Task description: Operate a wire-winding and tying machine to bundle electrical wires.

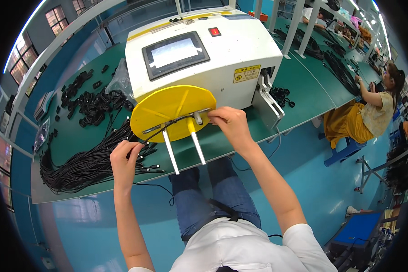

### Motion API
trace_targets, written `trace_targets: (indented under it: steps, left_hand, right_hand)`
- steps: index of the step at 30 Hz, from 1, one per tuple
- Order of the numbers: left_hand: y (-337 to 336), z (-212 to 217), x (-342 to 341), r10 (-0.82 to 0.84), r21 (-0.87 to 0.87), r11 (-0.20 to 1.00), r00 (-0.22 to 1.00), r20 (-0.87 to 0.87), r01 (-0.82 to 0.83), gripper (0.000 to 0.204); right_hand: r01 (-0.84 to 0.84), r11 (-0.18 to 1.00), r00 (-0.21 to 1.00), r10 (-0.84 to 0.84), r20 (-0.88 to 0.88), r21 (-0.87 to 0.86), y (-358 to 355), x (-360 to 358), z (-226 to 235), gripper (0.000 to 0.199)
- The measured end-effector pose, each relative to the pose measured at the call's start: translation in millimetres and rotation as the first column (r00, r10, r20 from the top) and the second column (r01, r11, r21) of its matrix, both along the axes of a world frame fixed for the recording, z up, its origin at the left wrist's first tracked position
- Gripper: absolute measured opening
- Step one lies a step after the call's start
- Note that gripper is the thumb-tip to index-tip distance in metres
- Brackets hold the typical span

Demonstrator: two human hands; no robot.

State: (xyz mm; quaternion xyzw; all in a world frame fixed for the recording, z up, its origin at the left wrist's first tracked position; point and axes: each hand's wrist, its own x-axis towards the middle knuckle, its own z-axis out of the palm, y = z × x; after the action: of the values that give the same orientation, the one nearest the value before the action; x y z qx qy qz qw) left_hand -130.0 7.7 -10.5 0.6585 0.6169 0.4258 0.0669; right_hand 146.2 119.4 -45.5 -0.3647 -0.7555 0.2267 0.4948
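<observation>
Features a glossy blue floor (299, 163), green worktop (309, 97), blue stool (342, 152), gridded windows (56, 19) at left, and tube lights (385, 34) at upper right.

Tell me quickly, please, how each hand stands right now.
Left hand: closed, fingers pinching the black cable.
Right hand: fingers closed at the right edge of the yellow disc; whether they grip anything cannot be told.

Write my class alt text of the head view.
The left hand pinches a black cable crossing the yellow disc of a white winding machine; the right hand is at the disc's edge. Bundled black cables lie on the green table.
</observation>
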Motion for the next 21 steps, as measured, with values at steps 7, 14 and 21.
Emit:
trace_targets:
  steps: [7, 14, 21]
  left_hand:
    - [4, -14, -1, -0.024, 0.014, 1.000, 0.993, 0.113, 0.023, 0.006]
    - [0, -19, -9, -0.027, 0.014, 1.000, 0.984, 0.175, 0.025, 0.009]
    - [-15, -34, -25, -0.043, -0.042, 0.998, 0.963, 0.264, 0.056, 0.011]
  right_hand:
    - [0.003, 0.999, 1.000, -0.004, -0.017, -0.050, -11, 9, 4, 0.010]
    - [-0.076, 0.983, 0.997, 0.078, 0.003, -0.165, -31, 4, -5, 0.011]
    - [-0.158, 0.926, 0.986, 0.131, -0.102, -0.342, -48, 0, -25, 0.012]
